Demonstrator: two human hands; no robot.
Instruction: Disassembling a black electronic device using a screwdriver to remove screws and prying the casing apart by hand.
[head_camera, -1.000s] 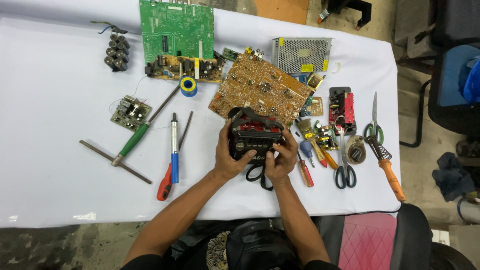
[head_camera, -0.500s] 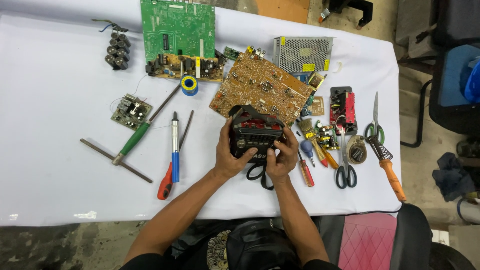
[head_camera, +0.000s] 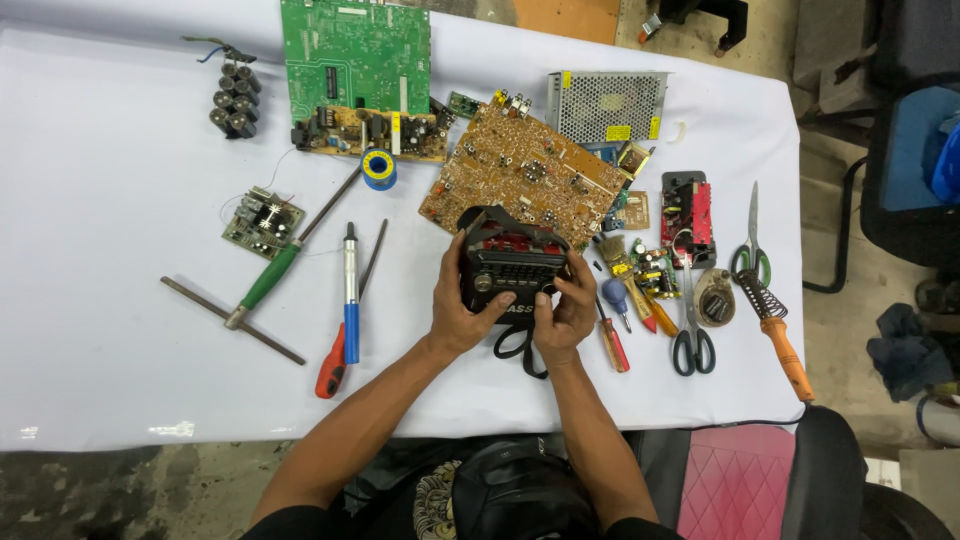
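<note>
White cloth over a workbench, concrete floor at the edges, and the whole top is littered with electronics scrap. Both hands are wrapped around a small black radio with a red panel up top and a ribbed plastic grille; left hand grips its left side with the thumb laid across the front, right hand clamps the right side, fingers curled tight. The hands cover the radio's lower edge, so I can't make out the bottom of it, and a black strap loops out below the palms. Just past the fingertips sits a big brown circuit board, partly hidden behind the radio. Beyond that, a green board and a perforated metal box. Right of the right-hand fingers: a red-handled screwdriver, scissors and an orange-handled soldering iron. Left of the left-hand fingers: a blue-and-grey pen-shaped tool and a green-handled screwdriver.
</note>
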